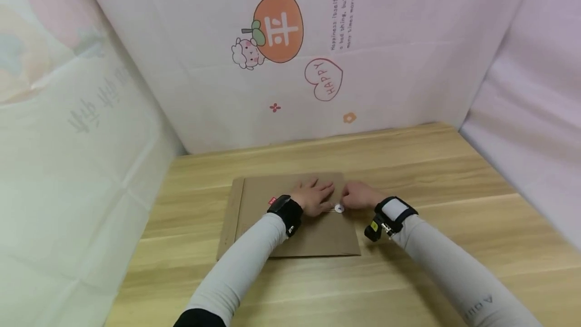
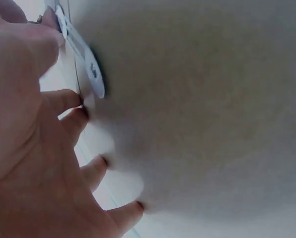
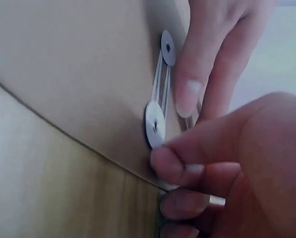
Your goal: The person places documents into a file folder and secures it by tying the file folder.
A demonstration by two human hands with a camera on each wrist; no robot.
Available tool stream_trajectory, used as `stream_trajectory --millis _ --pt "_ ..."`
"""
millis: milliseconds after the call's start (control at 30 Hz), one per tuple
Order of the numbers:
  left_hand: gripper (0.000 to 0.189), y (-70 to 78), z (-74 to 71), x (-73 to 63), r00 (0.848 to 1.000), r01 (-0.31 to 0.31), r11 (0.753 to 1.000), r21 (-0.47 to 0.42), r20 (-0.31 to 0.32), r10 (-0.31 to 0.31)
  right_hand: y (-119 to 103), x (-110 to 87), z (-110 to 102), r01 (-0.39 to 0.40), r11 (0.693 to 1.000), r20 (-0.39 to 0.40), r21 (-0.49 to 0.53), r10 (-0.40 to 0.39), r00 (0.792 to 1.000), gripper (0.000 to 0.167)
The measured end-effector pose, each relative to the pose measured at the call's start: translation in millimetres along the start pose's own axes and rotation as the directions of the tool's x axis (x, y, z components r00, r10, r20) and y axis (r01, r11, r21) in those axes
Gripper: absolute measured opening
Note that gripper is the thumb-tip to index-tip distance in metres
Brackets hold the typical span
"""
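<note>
A brown kraft document envelope (image 1: 317, 238) lies flat on the table, with a string-and-button closure near its right edge. My left hand (image 1: 313, 198) rests on it with the fingers spread, pressing it down. In the right wrist view, white string (image 3: 158, 74) runs in several strands between an upper white button (image 3: 168, 48) and a lower white button (image 3: 155, 125). The thumb and index finger of my right hand (image 1: 360, 196) pinch the string's end right beside the lower button; the pinched part is hidden. A white button (image 2: 96, 74) also shows under my left hand in the left wrist view.
The wooden table (image 1: 431, 165) extends around the envelope on all sides. Behind it hangs a pale printed cloth (image 1: 218, 105), with more cloth at the left and right. A small red label (image 1: 272, 201) sits on the envelope beside my left wrist.
</note>
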State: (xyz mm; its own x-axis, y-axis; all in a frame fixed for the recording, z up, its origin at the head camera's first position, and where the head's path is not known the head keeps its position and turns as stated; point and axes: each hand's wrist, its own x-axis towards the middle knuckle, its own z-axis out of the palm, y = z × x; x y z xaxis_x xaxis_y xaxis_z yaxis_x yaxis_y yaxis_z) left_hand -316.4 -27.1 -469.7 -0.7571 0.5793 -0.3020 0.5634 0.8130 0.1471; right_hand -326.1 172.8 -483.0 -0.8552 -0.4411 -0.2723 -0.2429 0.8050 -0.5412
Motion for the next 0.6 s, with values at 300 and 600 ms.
stream_trajectory --millis 300,600 --pt "0.056 2.5 6.2 5.2 0.999 0.04 0.999 0.037 -0.032 -0.038 -0.1 -6.4 2.6 -0.047 0.999 -0.057 0.007 0.048 0.997 0.021" --pt "0.057 4.3 6.1 3.3 1.0 0.028 0.999 0.021 -0.014 -0.027 -5.2 -24.0 9.1 -0.007 1.0 -0.052 0.025 0.008 0.999 0.029"
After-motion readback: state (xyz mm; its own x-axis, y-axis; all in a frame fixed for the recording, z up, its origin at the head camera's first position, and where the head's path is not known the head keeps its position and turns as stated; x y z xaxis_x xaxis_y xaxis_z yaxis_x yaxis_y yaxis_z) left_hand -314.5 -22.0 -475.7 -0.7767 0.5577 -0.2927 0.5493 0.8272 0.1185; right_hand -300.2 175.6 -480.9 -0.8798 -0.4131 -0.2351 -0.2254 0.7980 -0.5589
